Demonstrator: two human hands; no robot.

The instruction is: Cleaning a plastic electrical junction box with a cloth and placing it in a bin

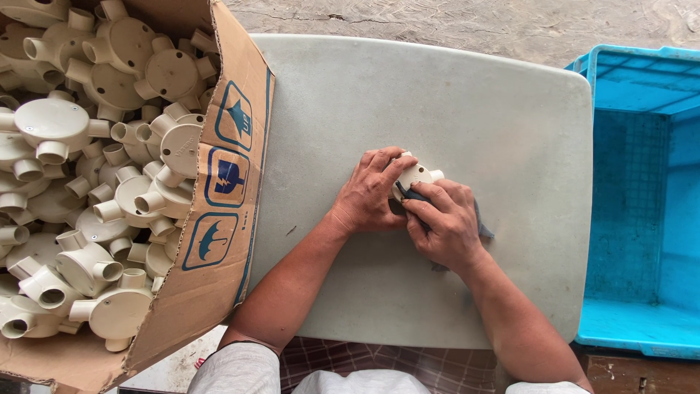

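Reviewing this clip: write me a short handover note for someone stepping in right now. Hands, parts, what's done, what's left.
Left hand: steadies a cream round junction box on the grey table.
Right hand: presses a dark sanding sheet against the box's edge.
Stock: the cardboard carton on the left is full of the same boxes.
Done: nothing shows in the visible part of the blue crate on the right.
Left: the box in hand is not yet put down; the carton's load remains.
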